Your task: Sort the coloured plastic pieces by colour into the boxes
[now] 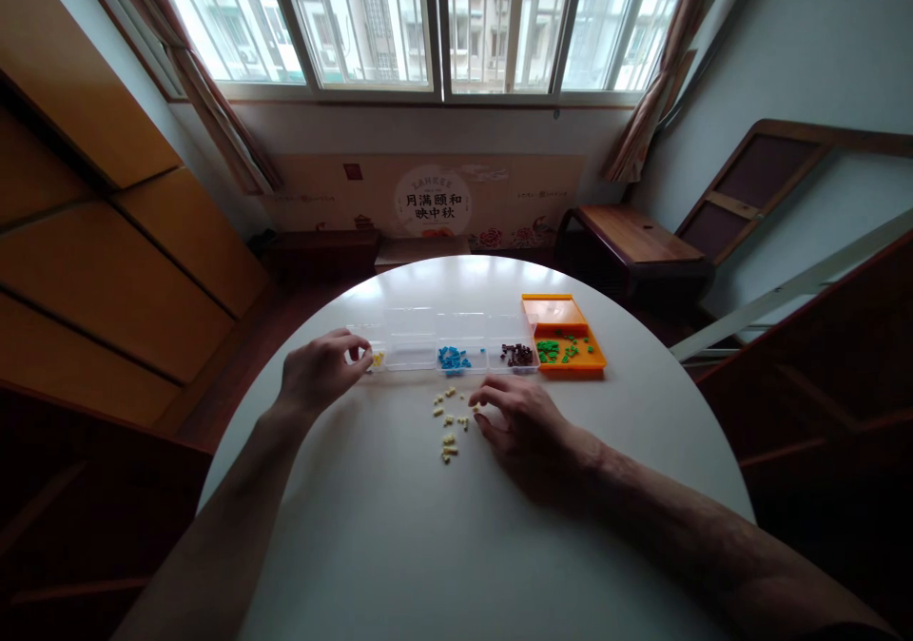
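Note:
Several small pale yellow pieces [448,424] lie scattered on the round white table [399,536]. My right hand [517,420] rests just right of them, fingers curled, fingertips pinching at a piece near the scatter's upper right. My left hand [320,371] reaches the left end of a clear compartment box [414,348], fingers pinched together over the compartment with yellow pieces [378,359]. What the left fingers hold is too small to make out. Other compartments hold blue pieces [452,359] and dark brown pieces [517,355].
An orange tray [571,367] with green pieces [557,349] stands right of the clear box, its lid open behind it. Wooden cabinets stand at left, a low wooden bench [634,232] beyond the table, windows at the back.

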The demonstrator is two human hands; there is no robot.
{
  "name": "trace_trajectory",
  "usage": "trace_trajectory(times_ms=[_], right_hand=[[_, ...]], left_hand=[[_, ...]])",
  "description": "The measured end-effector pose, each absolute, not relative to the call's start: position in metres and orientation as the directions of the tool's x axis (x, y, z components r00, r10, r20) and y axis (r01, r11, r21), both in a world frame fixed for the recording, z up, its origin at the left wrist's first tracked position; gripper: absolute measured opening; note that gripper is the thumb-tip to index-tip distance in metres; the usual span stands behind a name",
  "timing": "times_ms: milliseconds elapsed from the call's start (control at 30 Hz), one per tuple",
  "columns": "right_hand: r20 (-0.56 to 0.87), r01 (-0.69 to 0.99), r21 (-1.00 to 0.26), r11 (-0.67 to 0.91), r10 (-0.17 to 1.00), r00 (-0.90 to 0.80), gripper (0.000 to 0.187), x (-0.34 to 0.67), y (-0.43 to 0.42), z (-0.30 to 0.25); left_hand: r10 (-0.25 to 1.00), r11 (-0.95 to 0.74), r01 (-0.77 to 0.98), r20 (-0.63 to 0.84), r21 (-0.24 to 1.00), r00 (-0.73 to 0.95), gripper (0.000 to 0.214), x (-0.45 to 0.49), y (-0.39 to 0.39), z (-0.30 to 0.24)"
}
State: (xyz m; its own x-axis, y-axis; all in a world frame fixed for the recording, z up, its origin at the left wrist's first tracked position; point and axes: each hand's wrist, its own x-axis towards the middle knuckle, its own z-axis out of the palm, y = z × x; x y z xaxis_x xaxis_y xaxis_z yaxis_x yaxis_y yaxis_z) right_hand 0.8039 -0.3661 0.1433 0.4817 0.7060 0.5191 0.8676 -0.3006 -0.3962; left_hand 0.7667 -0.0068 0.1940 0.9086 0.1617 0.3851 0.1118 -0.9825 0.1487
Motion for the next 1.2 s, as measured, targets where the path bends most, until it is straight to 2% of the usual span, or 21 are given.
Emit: trace_trajectory(times_ms=[133,233,433,533,667,767,933,1200], right_hand=[[0.481,0.846,-0.400,-0.353,0.705,0.522,0.015,0.804,-0.368,0.146],[0.459,0.835,-0.402,-0.375,0.706,0.539,0.008,0.804,-0.367,0.146],[0.486,0.844,-0.403,-0.354,0.699,0.525,0.009,0.806,-0.363,0.142],[0.533,0.848,-0.422,-0.321,0.669,0.519,0.012,0.809,-0.363,0.140],[0.555,0.821,-0.495,-0.284,0.623,0.551,0.016,0.811,-0.364,0.141],[0.557,0.802,-0.537,-0.262,0.604,0.570,0.018,0.812,-0.365,0.142],[0.560,0.802,-0.559,-0.210,0.617,0.552,0.022,0.811,-0.365,0.144],[0.579,0.824,-0.540,-0.174,0.634,0.513,0.021,0.809,-0.363,0.147]], left_hand=[[0.173,-0.983,0.135,0.354,0.127,0.919,0.020,0.766,-0.008,0.196],[0.178,-0.983,0.147,0.347,0.115,0.921,0.023,0.765,-0.008,0.196],[0.095,-0.991,0.037,0.494,0.126,0.864,0.019,0.765,-0.015,0.197],[-0.057,-0.980,-0.154,0.572,0.123,0.818,0.022,0.763,-0.035,0.197],[-0.380,-0.848,-0.524,0.594,0.083,0.709,0.015,0.758,-0.076,0.189],[-0.477,-0.770,-0.631,0.574,0.092,0.666,0.014,0.754,-0.098,0.181],[-0.508,-0.703,-0.694,0.571,0.157,0.645,0.011,0.754,-0.106,0.174],[-0.524,-0.678,-0.721,0.595,0.142,0.610,0.010,0.752,-0.111,0.172]])
